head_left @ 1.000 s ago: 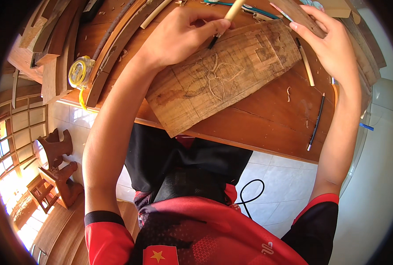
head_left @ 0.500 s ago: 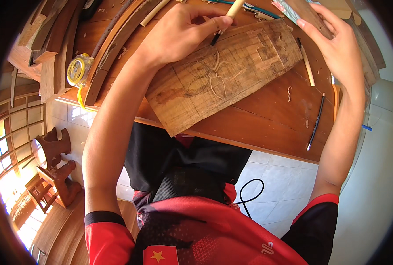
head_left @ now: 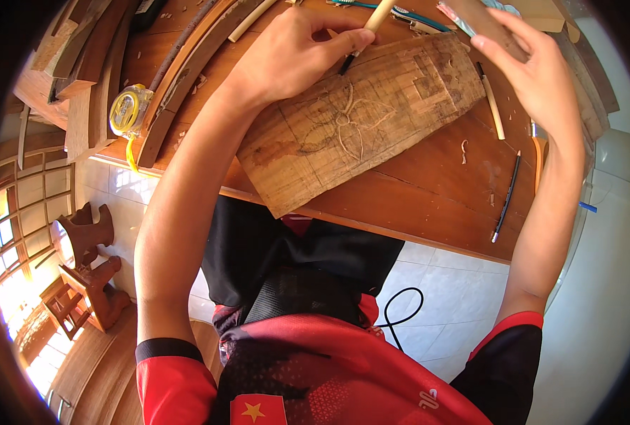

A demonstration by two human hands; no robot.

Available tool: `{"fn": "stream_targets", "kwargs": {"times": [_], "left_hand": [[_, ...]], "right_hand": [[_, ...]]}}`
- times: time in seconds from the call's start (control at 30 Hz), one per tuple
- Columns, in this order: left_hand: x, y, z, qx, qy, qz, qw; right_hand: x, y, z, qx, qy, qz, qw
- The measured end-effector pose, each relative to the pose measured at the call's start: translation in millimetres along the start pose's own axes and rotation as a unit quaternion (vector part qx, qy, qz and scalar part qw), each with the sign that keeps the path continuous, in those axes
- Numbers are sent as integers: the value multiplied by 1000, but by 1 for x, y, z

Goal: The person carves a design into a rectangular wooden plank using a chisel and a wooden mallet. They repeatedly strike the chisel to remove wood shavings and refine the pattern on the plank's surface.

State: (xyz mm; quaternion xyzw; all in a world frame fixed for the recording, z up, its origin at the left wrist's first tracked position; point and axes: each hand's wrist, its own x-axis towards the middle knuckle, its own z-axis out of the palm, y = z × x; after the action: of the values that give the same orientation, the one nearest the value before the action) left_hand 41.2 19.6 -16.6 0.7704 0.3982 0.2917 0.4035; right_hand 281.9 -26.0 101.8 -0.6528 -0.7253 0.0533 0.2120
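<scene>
A brown wooden board point(head_left: 308, 163) lies slanted on the table, carved with a flower outline and a squared pattern at its far right end. My left hand point(head_left: 287, 60) is closed around a carving chisel point(head_left: 377, 18) with a pale round handle. Its dark blade points down at the board's far edge; whether the tip touches is unclear. Beyond the board's right end, my right hand point(head_left: 542, 81) grips a wooden block point(head_left: 486, 27) partly wrapped in shiny film. The block is held apart from the chisel handle, and its far end is partly hidden.
Right of the board lie another pale-handled tool point(head_left: 494, 106), a dark pencil point(head_left: 506, 195) and an orange-handled tool point(head_left: 540, 152) by my forearm. Toothbrushes point(head_left: 421, 19) sit behind the board. A tape measure point(head_left: 128, 112) and long wood strips point(head_left: 162, 99) are at left, with wooden stools point(head_left: 92, 290) below.
The wooden block in my right hand has shifted slightly left and tilted. The chisel and my left hand have moved a little to the right; the board has hardly moved.
</scene>
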Motion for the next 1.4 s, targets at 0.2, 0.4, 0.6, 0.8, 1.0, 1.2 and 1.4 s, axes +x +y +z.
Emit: {"fn": "stream_targets", "kwargs": {"times": [0.2,0.4,0.6,0.8,1.0,1.2,1.4], "left_hand": [[0,2,-1,-1,-5,-20,1000],[2,-8,3,13,19,9,1000],[1,-9,3,26,17,-13,999],[-3,-6,2,21,18,-3,1000],[-1,-2,-1,-28,34,-27,999],[0,-2,2,-7,48,-6,999],[2,-7,3,-23,49,20,998]], "right_hand": [[2,11,10,12,11,-50,999],[10,31,12,36,-9,-67,997],[12,40,15,112,-60,-77,989],[14,56,20,112,-60,-40,991],[12,77,25,89,-31,-29,995],[8,70,24,88,-36,-48,994],[9,71,18,71,-41,-61,995]]}}
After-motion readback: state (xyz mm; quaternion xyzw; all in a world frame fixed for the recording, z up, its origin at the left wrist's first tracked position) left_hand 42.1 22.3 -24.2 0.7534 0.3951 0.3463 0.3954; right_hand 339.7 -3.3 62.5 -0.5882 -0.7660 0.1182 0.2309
